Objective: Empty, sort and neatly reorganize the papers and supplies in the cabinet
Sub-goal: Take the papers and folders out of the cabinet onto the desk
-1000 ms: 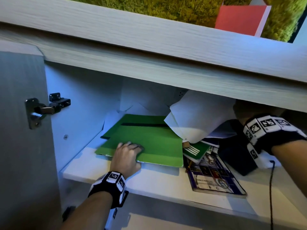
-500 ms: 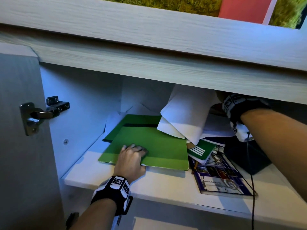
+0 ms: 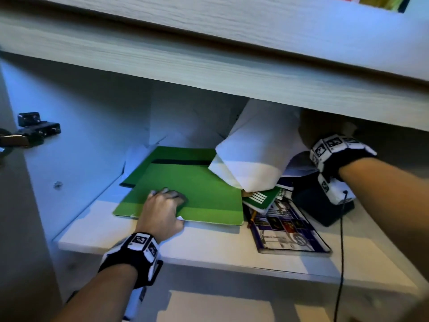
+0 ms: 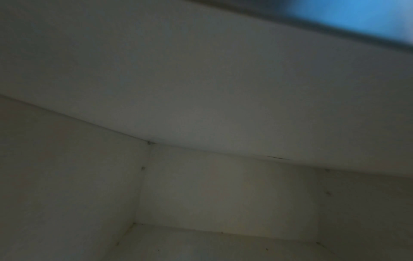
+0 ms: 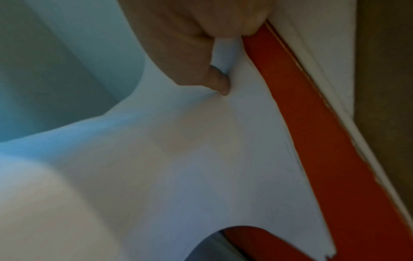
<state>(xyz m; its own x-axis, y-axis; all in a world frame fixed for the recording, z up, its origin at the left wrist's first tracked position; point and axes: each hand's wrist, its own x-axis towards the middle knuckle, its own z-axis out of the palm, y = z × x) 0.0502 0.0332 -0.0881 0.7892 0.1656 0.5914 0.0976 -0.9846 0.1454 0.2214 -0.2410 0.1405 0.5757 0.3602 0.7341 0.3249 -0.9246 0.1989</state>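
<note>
We have our left hand [image 3: 162, 208] laid on the flat green cardboard folder [image 3: 197, 196] at the left of the white cabinet shelf [image 3: 209, 247]. Its fingers [image 3: 169, 195] bend over the cover, and whether the thumb hooks under the front edge we cannot tell. A second green folder lies beneath it, poking out behind. We judge these folders stiff, light and smooth, so they should slide on the shelf. Taking them by the front edge, thumb on top and fingers below, would lift both together.

Our right hand [image 5: 196, 44] is deep in the right side of the shelf, pinching a loose sheaf of white paper sheets [image 3: 257, 156] that droops over the pile; the right wrist view shows the thumb pressed into the paper, next to an orange-red sheet or cover [image 5: 312, 141]. These sheets are limp and light. They will sag, fan out and crease, so we think they need support from beneath near the middle.

Below them lie a green booklet with white stripes [image 3: 260, 198], a glossy purple-bordered printed booklet [image 3: 287, 231] and a dark blue boxy object [image 3: 318, 205]. The glossy one will likely be slippery.
</note>
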